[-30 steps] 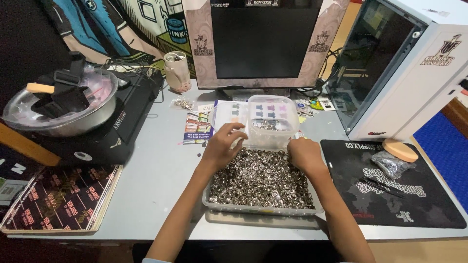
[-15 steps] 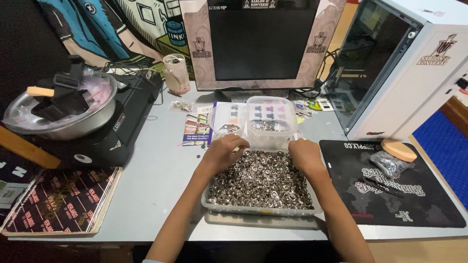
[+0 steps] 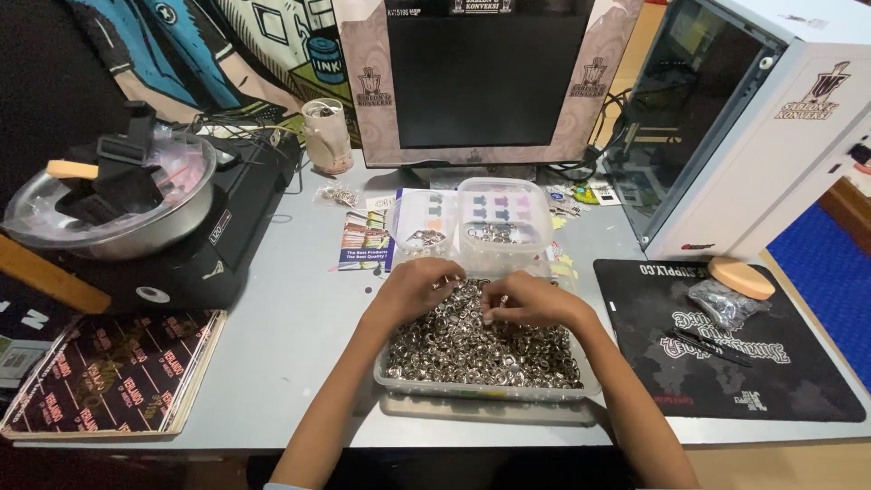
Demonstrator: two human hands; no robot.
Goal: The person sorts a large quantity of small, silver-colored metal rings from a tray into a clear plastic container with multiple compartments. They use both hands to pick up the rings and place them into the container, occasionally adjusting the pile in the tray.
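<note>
Metal rings (image 3: 481, 349): small silvery rings heaped in a clear shallow tray (image 3: 485, 392) at the desk's near edge; I see the heap directly under both hands.
Tray axis: its long side runs left to right, parallel to the desk edge.
Left hand (image 3: 415, 289): I see it palm down on the far-left part of the heap, fingers curled into the rings; whether it pinches any, I cannot tell.
Right hand (image 3: 531, 302): fingers drawn narrow, tips nipping one ring just above the heap; it is the nearer hand to the lidded box.
Lidded plastic box (image 3: 504, 213): just beyond the tray's far edge, more rings visible inside; a small clear tub (image 3: 423, 227) stands at its left.
Open room: bare grey desk (image 3: 290, 354) lies left of the tray; a black mat (image 3: 726, 349) lies to the right.
Edges: a monitor (image 3: 485, 77) and a white computer case (image 3: 762, 127) wall the far side.
</note>
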